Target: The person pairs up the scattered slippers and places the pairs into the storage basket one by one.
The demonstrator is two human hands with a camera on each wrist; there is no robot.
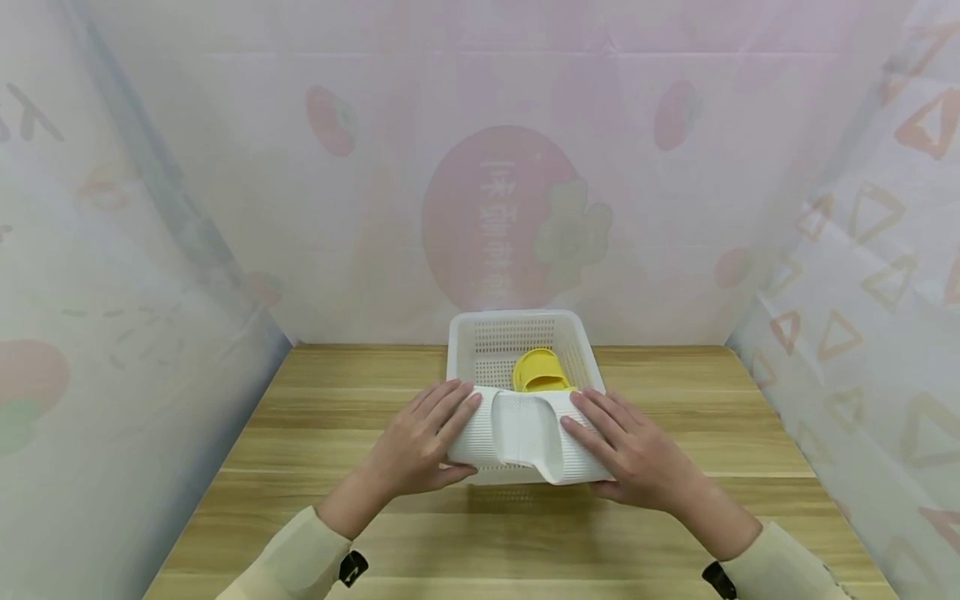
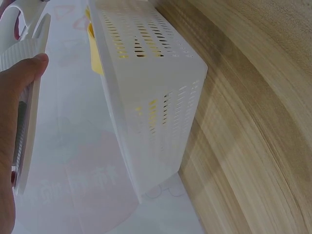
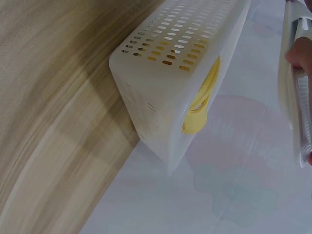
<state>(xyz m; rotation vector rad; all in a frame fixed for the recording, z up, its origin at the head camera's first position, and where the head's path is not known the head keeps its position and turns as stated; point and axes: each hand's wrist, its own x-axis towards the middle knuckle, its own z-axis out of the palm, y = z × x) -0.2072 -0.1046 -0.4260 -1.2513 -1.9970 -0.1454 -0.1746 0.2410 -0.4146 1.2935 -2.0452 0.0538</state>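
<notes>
Both hands hold a pair of white ribbed slippers (image 1: 474, 433) above the near side of a white perforated basket (image 1: 517, 315). My left hand (image 1: 431, 437) grips the left end, fingers over the ribbed top and thumb along the lower edge. On the other end, my right hand (image 1: 637, 454) grips in the same way. The ribbed straps lie outward, with textured insole between them. Inside the basket is yellow footwear (image 1: 542, 369), partly hidden by the white pair. Each wrist view shows a thumb on the white sole edge, apart from the basket.
The basket stands on a wood-grain table (image 1: 360, 392), near its back edge. Printed cloth walls (image 1: 375, 208) close off the back and both sides. Black bands (image 1: 352, 568) sit at the sleeve cuffs.
</notes>
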